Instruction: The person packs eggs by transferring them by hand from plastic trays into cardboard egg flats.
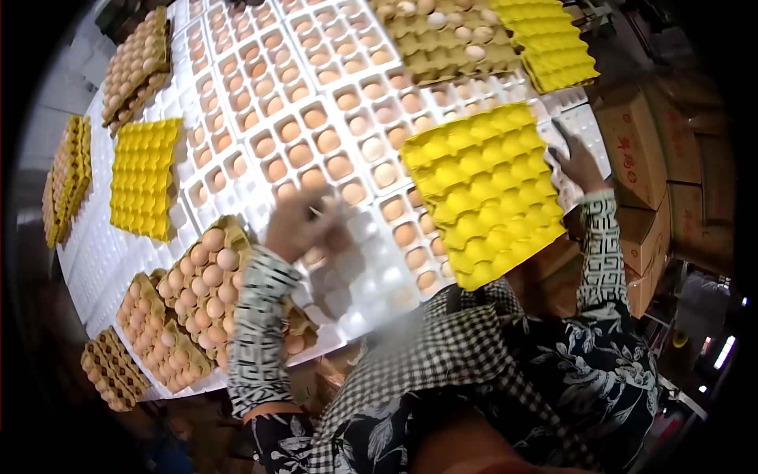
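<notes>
My left hand [304,225] is over the white foam trays near the table's front edge, smeared by motion, so what its fingers hold is unclear. Brown eggs [300,154] sit in the square pockets of the white trays [371,276], and pockets near that hand are bare. To the right, my right hand [578,162] has its fingers apart beside the right edge of a large yellow egg tray [489,193]. That yellow tray lies over part of the foam trays.
Brown trays of eggs [207,284] line the front left. Another yellow tray [144,178] and stacked egg trays [67,180] are at the left. More yellow trays [549,43] and a brown tray [450,39] lie at the back right. Cardboard boxes [632,150] stand beyond the right edge.
</notes>
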`<state>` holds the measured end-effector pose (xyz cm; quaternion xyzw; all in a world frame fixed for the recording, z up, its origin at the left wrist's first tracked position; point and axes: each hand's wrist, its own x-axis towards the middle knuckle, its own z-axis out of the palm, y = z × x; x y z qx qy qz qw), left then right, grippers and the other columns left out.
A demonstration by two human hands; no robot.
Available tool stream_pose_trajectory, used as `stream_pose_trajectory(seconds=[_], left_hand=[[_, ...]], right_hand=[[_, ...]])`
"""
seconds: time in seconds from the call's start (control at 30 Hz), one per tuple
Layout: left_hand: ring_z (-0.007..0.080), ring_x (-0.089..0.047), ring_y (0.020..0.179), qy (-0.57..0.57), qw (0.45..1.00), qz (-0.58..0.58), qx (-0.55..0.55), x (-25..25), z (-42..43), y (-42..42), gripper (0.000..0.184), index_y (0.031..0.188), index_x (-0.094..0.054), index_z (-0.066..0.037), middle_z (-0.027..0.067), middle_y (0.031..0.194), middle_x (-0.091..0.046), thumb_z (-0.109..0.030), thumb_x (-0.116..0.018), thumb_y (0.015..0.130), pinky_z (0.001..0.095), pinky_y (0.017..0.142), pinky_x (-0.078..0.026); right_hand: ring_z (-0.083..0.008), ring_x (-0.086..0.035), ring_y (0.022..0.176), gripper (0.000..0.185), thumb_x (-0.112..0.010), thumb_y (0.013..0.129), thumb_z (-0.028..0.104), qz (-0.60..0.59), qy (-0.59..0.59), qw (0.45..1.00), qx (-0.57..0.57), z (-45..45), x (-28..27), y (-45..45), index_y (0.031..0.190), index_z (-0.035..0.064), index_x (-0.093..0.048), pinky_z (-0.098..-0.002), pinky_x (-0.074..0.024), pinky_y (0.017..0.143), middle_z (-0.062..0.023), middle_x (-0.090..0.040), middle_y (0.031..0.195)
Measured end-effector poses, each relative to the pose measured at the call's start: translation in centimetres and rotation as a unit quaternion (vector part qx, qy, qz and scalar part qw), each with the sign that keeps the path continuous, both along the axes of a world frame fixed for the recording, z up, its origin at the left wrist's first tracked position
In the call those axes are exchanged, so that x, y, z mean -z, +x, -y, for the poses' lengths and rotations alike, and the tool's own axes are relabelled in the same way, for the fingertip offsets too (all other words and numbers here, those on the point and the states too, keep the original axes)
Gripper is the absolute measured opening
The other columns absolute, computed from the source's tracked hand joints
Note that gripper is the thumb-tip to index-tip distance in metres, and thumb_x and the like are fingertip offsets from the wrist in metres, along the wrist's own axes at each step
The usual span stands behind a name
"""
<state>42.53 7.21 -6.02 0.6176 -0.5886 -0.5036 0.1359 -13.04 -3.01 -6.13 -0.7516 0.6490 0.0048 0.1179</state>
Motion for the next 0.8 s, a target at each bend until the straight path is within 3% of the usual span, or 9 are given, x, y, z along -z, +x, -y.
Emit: stream_pose_trajectory(seconds=[0.1, 0.23, 0.33, 0.4, 0.53, 0.57, 0.7, 0.73, 0.8], left_hand=[[0.0254, -0.068, 0.081, -0.066, 0.997, -0.003, 0.048, 1.6, -2.0, -10.6, 0.044, 0.116, -0.064, -0.005, 0.0148, 0.091, -0.070, -0.038, -0.065, 0.088, 0.0378, 0.075, -0.053], [0.0349, -0.063, 0.074, -0.050, 0.992, 0.107, 0.035, -0.5, -2.9, -19.4, 0.046, 0.086, -0.059, -0.005, 0.0171, 0.079, -0.065, -0.051, -0.061, 0.086, 0.0456, 0.068, -0.049], [0.0226, -0.067, 0.075, -0.043, 0.993, 0.102, -0.039, -1.7, -3.5, -21.5, 0.048, 0.105, -0.060, 0.000, 0.0127, 0.083, -0.066, -0.041, -0.074, 0.084, 0.0334, 0.070, -0.053], [0.0161, -0.064, 0.079, -0.015, 0.982, -0.110, -0.155, -0.6, -3.8, -22.3, 0.054, 0.129, -0.049, 0.002, 0.0105, 0.092, -0.065, -0.018, -0.075, 0.086, 0.0283, 0.071, -0.052], [0.0187, -0.062, 0.100, -0.101, 0.955, -0.175, -0.218, -3.1, -2.1, -28.4, 0.056, 0.136, -0.047, 0.000, 0.0129, 0.125, -0.056, -0.019, -0.072, 0.089, 0.0295, 0.082, -0.051], [0.0212, -0.060, 0.106, -0.164, 0.960, -0.131, -0.187, -2.2, -1.8, -29.5, 0.057, 0.136, -0.048, -0.001, 0.0126, 0.126, -0.056, -0.019, -0.073, 0.088, 0.0318, 0.087, -0.050], [0.0403, -0.048, 0.121, -0.306, 0.935, 0.155, -0.088, -0.1, -2.0, -32.4, 0.062, 0.130, -0.053, -0.007, 0.0212, 0.133, -0.050, -0.031, -0.074, 0.077, 0.0497, 0.102, -0.039], [0.0413, -0.046, 0.122, -0.296, 0.928, 0.212, -0.084, 0.5, -2.5, -32.8, 0.063, 0.131, -0.053, -0.007, 0.0219, 0.133, -0.049, -0.034, -0.074, 0.078, 0.0508, 0.103, -0.038], [0.0440, -0.038, 0.131, -0.239, 0.930, 0.267, -0.075, 2.3, -3.7, -32.9, 0.068, 0.137, -0.049, -0.009, 0.0227, 0.141, -0.043, -0.040, -0.071, 0.081, 0.0538, 0.108, -0.032]], right_hand=[[-0.0374, -0.065, 0.103, 0.079, -0.067, 0.087, 0.034, 0.222, 0.229, 0.944, 0.082, -4.4, 0.5, -1.7, 0.154, 0.0266, -0.027, -0.0412, -0.0499, 0.086, -0.0271, -0.065, 0.114], [-0.0362, -0.066, 0.099, 0.071, -0.066, 0.085, 0.014, 0.249, 0.052, 0.967, 0.028, -6.2, -1.3, 0.7, 0.150, 0.0208, -0.037, -0.0411, -0.0502, 0.086, -0.0233, -0.066, 0.113], [-0.0392, -0.062, 0.105, 0.061, -0.065, 0.085, 0.010, 0.258, -0.004, 0.966, -0.009, -5.2, -2.9, -1.7, 0.143, 0.0147, -0.047, -0.0408, -0.0485, 0.091, -0.0211, -0.064, 0.119], [-0.0391, -0.060, 0.110, 0.051, -0.064, 0.086, 0.006, 0.233, -0.051, 0.971, -0.021, -3.2, -5.0, -3.8, 0.136, 0.0100, -0.055, -0.0406, -0.0477, 0.093, -0.0209, -0.062, 0.124], [-0.0313, -0.066, 0.088, 0.051, -0.062, 0.090, 0.016, 0.213, -0.225, 0.950, -0.040, 7.7, -7.6, -11.4, 0.140, 0.0229, -0.053, -0.0415, -0.0516, 0.081, -0.0189, -0.068, 0.103], [-0.0355, -0.064, 0.106, 0.046, -0.061, 0.092, 0.014, 0.151, -0.144, 0.977, 0.033, 11.1, -10.7, -12.3, 0.137, 0.0172, -0.054, -0.0407, -0.0494, 0.089, -0.0200, -0.066, 0.116], [-0.0362, -0.062, 0.106, 0.046, -0.054, 0.097, 0.023, 0.001, -0.329, 0.944, -0.031, 32.5, -7.7, -20.9, 0.142, 0.0162, -0.047, -0.0473, -0.0507, 0.088, -0.0202, -0.068, 0.107], [-0.0400, -0.062, 0.101, 0.031, -0.048, 0.092, 0.015, -0.052, -0.300, 0.952, 0.011, 36.0, -6.2, -20.8, 0.114, 0.0003, -0.064, -0.0474, -0.0478, 0.090, -0.0246, -0.066, 0.107], [-0.0356, -0.057, 0.115, 0.048, -0.050, 0.100, 0.025, -0.132, -0.377, 0.916, -0.031, 42.3, 0.4, -24.3, 0.147, 0.0217, -0.040, -0.0467, -0.0494, 0.095, -0.0186, -0.063, 0.121]])
